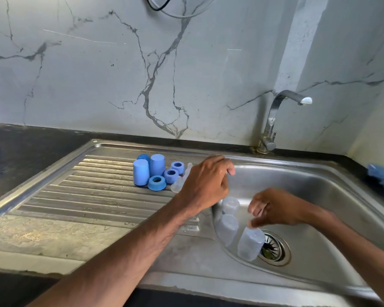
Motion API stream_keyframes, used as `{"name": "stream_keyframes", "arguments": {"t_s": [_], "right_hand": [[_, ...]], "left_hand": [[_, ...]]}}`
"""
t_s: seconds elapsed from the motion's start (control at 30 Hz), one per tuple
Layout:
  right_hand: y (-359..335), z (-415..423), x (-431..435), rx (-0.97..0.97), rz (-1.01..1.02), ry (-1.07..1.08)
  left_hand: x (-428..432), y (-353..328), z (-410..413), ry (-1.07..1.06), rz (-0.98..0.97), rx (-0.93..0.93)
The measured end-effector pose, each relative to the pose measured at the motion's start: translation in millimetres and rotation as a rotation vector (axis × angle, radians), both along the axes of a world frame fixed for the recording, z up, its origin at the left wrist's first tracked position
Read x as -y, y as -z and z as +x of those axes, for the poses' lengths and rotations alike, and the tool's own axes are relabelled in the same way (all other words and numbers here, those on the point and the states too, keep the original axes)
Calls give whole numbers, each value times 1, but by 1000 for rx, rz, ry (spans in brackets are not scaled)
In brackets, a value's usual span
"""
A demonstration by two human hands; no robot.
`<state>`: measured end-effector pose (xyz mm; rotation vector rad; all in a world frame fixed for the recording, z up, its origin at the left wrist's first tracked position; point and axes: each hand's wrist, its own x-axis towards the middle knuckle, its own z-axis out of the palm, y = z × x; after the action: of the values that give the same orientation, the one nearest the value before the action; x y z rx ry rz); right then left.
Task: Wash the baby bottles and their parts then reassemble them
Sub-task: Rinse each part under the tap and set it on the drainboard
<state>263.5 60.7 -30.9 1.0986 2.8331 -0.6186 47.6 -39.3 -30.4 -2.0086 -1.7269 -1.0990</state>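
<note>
Three clear baby bottles stand upside down in the sink basin (319,196): one at the back (230,206), one in the middle (227,228), one nearest the drain (251,243). My right hand (277,209) hovers over them with loosely bent fingers, its thumb tip touching the base of the nearest bottle. My left hand (206,182) sits knuckles-up with curled fingers at the basin's left rim; its palm side is hidden. On the drainboard (87,196) stand blue caps (141,172) (157,165), blue rings (156,183) (171,175) (177,166) and clear teats (177,185).
A steel tap (275,116) rises behind the basin, spout turned right, no water running. The drain strainer (273,247) lies just right of the bottles. A blue cloth (381,176) lies on the dark counter at far right. A marble wall stands behind.
</note>
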Motion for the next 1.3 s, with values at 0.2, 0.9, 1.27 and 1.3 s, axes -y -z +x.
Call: {"name": "stream_keyframes", "arguments": {"t_s": [0.2,0.9,1.27,1.3], "right_hand": [[37,-3,7,232,13,52],[18,35,-59,-327,-55,465],[18,34,-89,-620,27,599],[20,36,-90,-623,34,599]], "left_hand": [[1,9,14,63,-79,-24],[-43,17,39,88,-188,-107],[-195,-18,88,-122,31,-734],[-206,-20,88,-167,32,-790]]}}
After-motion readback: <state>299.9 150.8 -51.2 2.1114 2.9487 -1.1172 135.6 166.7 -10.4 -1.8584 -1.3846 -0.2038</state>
